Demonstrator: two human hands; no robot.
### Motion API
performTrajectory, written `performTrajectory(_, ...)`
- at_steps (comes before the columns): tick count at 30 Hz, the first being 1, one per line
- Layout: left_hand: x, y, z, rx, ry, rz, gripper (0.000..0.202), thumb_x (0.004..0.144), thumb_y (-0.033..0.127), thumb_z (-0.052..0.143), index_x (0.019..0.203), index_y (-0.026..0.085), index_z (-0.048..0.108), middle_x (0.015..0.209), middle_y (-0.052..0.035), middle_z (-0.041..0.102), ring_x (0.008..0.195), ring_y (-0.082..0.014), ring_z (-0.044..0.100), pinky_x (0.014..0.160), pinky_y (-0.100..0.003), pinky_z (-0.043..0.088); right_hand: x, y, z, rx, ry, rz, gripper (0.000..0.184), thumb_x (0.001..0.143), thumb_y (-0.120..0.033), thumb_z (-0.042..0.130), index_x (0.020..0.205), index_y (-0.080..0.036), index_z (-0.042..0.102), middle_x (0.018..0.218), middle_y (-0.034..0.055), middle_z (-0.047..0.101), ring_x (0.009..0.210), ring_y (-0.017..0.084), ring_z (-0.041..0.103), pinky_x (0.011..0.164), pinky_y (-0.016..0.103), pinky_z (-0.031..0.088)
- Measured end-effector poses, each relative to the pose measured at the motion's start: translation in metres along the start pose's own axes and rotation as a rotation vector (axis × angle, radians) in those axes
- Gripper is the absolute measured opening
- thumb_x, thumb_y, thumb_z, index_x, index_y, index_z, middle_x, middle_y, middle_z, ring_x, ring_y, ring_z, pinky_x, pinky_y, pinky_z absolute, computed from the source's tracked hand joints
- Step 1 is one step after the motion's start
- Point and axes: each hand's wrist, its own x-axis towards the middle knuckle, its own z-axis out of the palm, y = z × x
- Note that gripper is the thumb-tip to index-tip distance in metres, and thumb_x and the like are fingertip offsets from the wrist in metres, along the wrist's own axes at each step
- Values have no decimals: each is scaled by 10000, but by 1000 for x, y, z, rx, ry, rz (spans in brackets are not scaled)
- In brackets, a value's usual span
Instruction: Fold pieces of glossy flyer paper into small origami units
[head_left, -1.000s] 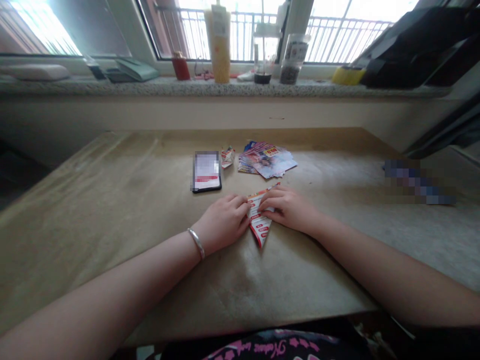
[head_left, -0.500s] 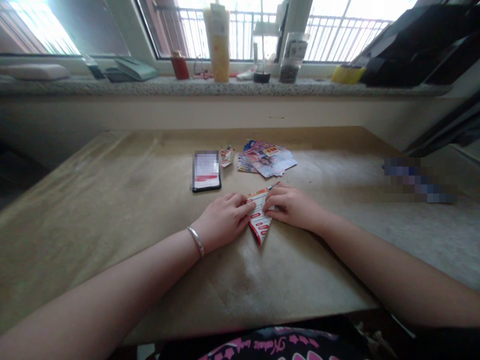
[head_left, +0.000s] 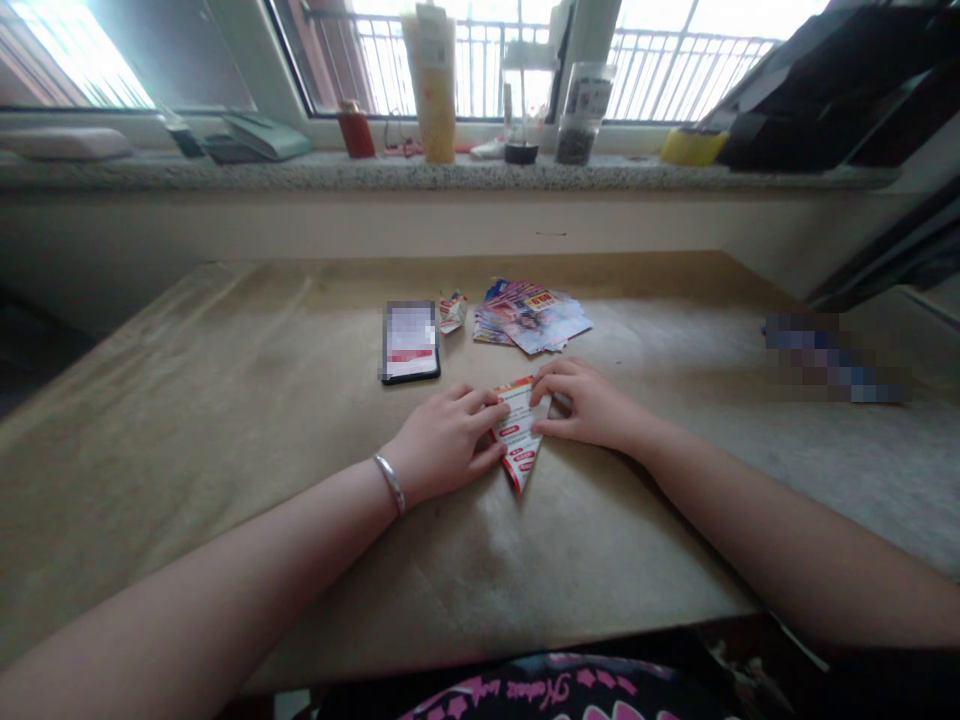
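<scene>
A folded paper leaflet [head_left: 517, 430], white with red labels and small print, lies on the table between my hands. It tapers to a point towards me, with a coloured strip along its far edge. My left hand [head_left: 454, 440], with a silver bangle at the wrist, holds the leaflet's left edge, fingertips on top and thumb low at the side. On the right edge, the curled fingers and thumb of my right hand [head_left: 585, 400] grip the paper. Those fingers cover its upper right corner.
Beyond my hands lie a phone [head_left: 410, 340] with a blurred screen, a small folded paper piece [head_left: 452, 312] and a fanned pile of printed leaflets [head_left: 532, 318]. A blurred blue item [head_left: 832, 360] is far right. Bottles and jars line the granite windowsill [head_left: 480, 177].
My right fingers have shifted slightly at the leaflet's upper right edge, and the corner that stuck out there no longer shows. My left thumb sits a little lower. The view has moved slightly.
</scene>
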Motion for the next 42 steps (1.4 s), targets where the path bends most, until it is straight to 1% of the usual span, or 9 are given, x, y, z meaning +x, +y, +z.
performTrajectory(2, 0, 0, 1, -6, 3, 11, 364, 902, 382, 479, 1189, 179, 575, 1164, -83, 589, 1028, -235, 519, 931, -392, 453, 0, -1, 0, 14, 10, -26, 169, 722, -332, 723, 830, -211, 675, 1007, 65, 620, 1009, 220, 553, 924, 389, 421)
performTrajectory(5, 0, -1, 2, -1, 4, 27, 360, 922, 373, 445, 1219, 205, 561, 1165, -87, 578, 1011, -222, 521, 917, -392, 452, 0, -4, -2, 20, 19, -145, 65, 769, -288, 680, 772, -223, 688, 965, 50, 642, 1004, 205, 553, 956, 394, 397)
performTrajectory(8, -1, -1, 3, 4, 6, 24, 358, 928, 367, 435, 1227, 219, 565, 1171, -87, 574, 1005, -221, 520, 915, -395, 451, 0, -7, -7, -11, -20, -242, 80, 799, -236, 633, 757, -227, 701, 869, 42, 662, 924, 188, 569, 918, 375, 419)
performTrajectory(10, -1, 0, 2, 5, 13, 17, 359, 925, 368, 441, 1226, 221, 570, 1170, -89, 575, 1013, -224, 517, 916, -394, 451, -1, -8, -10, -26, -59, -269, 101, 798, -194, 611, 773, -223, 705, 836, 41, 672, 871, 177, 580, 868, 351, 445)
performTrajectory(12, -1, 0, 2, 5, 17, 12, 355, 924, 369, 445, 1223, 229, 574, 1168, -88, 578, 1018, -227, 516, 907, -392, 456, -2, -8, -13, -34, -85, -286, 124, 788, -161, 596, 789, -219, 705, 838, 38, 686, 856, 173, 593, 851, 341, 454)
performTrajectory(19, -1, 0, 3, 24, 5, 12, 353, 928, 373, 435, 1227, 242, 568, 1172, -79, 574, 1013, -225, 515, 899, -386, 461, -5, -6, -19, -22, -147, -306, 181, 765, -120, 567, 812, -224, 708, 899, 27, 708, 881, 166, 626, 863, 322, 466)
performTrajectory(26, -1, 0, 4, 25, 0, 20, 353, 926, 376, 437, 1227, 245, 567, 1178, -76, 569, 1026, -226, 506, 906, -385, 459, -6, -4, -24, -38, -176, -304, 163, 771, -186, 582, 807, -242, 731, 971, 18, 709, 903, 168, 638, 886, 335, 469)
performTrajectory(34, 0, -1, 4, 9, 4, 24, 350, 933, 370, 424, 1229, 248, 567, 1176, -73, 567, 1029, -220, 510, 917, -388, 454, -6, -2, -27, -130, -144, -342, 187, 767, -183, 581, 803, -259, 748, 1029, 23, 694, 1010, 203, 602, 915, 369, 468)
performTrajectory(42, 0, 1, 2, 7, -11, 9, 353, 930, 371, 430, 1230, 249, 571, 1179, -69, 574, 1030, -228, 510, 909, -396, 460, -8, 6, -29, -245, -80, -232, 190, 794, -230, 574, 832, -271, 756, 1031, 54, 673, 975, 209, 596, 846, 360, 489)
